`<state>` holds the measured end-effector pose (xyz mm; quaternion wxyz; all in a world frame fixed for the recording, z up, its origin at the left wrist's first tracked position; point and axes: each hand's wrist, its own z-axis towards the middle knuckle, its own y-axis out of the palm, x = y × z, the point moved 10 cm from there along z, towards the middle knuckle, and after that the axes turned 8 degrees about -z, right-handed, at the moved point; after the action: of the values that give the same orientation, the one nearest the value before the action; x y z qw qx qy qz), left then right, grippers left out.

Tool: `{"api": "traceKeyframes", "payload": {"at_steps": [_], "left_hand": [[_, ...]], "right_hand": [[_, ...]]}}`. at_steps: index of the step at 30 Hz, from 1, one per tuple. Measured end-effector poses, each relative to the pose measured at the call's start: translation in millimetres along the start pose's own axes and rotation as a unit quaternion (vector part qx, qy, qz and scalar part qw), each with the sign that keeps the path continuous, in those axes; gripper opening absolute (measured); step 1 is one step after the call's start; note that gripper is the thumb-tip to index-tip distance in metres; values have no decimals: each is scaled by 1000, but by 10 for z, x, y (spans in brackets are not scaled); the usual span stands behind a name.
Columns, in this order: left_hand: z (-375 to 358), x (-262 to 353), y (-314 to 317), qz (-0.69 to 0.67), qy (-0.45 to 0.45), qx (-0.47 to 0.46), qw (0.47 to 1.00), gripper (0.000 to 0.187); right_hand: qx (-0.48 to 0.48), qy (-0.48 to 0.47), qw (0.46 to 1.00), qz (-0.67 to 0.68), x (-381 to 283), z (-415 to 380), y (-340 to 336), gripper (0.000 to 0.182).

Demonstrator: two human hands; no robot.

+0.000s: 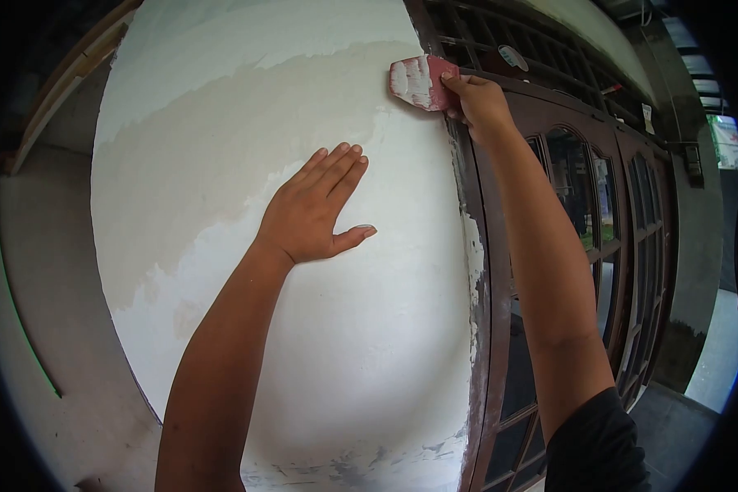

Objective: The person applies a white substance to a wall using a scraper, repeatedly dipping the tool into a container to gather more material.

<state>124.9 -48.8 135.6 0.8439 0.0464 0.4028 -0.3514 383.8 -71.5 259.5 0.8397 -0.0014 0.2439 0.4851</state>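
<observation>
My left hand point(316, 209) lies flat against the plastered wall point(221, 123), fingers together and pointing up to the right, holding nothing. Higher up, my right hand point(477, 102) grips a red scraper point(418, 82) whose blade is smeared with white putty. The blade rests against the wall right beside the dark wooden door frame point(476, 328). The wall shows a wide beige band of fresh putty across its upper half, with whiter surface above and below.
A dark wooden door with glass panes point(582, 213) stands to the right of the wall, its frame edge spattered with white. A grille point(517, 41) sits above it. A grey wall point(49, 328) is on the left, and a tiled floor point(713, 353) at far right.
</observation>
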Motion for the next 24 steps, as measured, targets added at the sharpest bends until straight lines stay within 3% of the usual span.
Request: {"api": "traceKeyframes", "payload": {"at_steps": [4, 6, 9, 10, 13, 16, 18, 20, 24], "left_hand": [[4, 4, -24, 2, -2, 4, 1000, 81], [4, 12, -30, 7, -1, 3, 1000, 83], [17, 33, -27, 11, 2, -7, 1000, 83], [25, 31, -30, 12, 2, -8, 1000, 83], [28, 32, 3, 21, 0, -18, 1000, 83], [42, 42, 18, 31, 3, -29, 999, 84], [42, 45, 20, 34, 6, -37, 999, 84], [40, 40, 9, 32, 3, -38, 999, 84], [43, 51, 28, 36, 0, -44, 998, 85]], "right_hand": [[-3, -22, 995, -94, 1, 59, -9, 27], [58, -47, 966, -249, -42, 49, -144, 28], [91, -63, 951, -290, -57, 54, -343, 27], [91, -63, 951, -288, -36, 81, -418, 27], [13, -23, 995, -94, 176, 202, -454, 27], [5, -61, 998, -35, -3, 131, -232, 27], [-9, -60, 989, -135, -117, 44, -7, 31], [33, -130, 952, -277, -225, 32, 35, 31], [75, -108, 958, -255, -110, 88, -357, 30]]}}
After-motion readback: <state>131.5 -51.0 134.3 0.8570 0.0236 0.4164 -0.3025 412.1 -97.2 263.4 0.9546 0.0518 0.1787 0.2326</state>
